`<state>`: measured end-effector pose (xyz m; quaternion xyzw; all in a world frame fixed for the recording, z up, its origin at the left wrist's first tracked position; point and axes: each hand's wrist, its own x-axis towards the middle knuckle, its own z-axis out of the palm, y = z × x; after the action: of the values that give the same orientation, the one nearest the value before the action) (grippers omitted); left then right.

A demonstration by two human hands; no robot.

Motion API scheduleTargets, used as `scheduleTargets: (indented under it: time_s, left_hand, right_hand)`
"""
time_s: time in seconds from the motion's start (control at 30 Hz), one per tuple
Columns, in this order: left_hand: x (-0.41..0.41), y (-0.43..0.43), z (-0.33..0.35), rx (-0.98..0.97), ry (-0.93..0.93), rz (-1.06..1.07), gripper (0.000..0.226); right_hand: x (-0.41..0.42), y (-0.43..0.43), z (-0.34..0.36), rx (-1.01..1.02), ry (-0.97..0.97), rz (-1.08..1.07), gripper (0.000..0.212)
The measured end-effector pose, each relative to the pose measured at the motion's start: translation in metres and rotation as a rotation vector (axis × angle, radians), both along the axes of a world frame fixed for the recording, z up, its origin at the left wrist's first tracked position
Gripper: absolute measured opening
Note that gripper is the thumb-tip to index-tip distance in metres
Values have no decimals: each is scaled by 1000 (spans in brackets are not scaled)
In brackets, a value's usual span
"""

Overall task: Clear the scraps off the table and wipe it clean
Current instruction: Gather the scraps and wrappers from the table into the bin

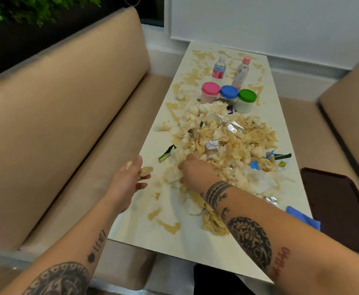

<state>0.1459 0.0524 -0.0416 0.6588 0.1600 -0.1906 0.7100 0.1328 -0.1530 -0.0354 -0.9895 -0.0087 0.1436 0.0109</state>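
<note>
A big heap of soggy, brown-stained paper scraps [227,145], mixed with foil bits and torn wrappers, covers the middle of the white table [174,235]. My left hand [129,177] is at the table's left edge, its fingers curled around a stained scrap. My right hand [195,169] reaches into the heap's near-left side, fingers dug down into wet tissue. Brown liquid stains [170,226] mark the tabletop near me and at the far end. A blue cloth [302,217] lies at the right edge.
Three tubs with pink [210,92], blue [229,93] and green [246,100] lids and two water bottles [219,69] [241,72] stand beyond the heap. Tan benches [57,124] flank the table. A dark tray [340,211] lies on the right bench.
</note>
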Motion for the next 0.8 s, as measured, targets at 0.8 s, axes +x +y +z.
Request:
scheduleTargets:
  time_s: [0.8]
  left_hand:
    - [-13, -40, 10, -249, 162, 70, 10]
  right_hand:
    - [-14, -32, 77, 843, 49, -504, 11]
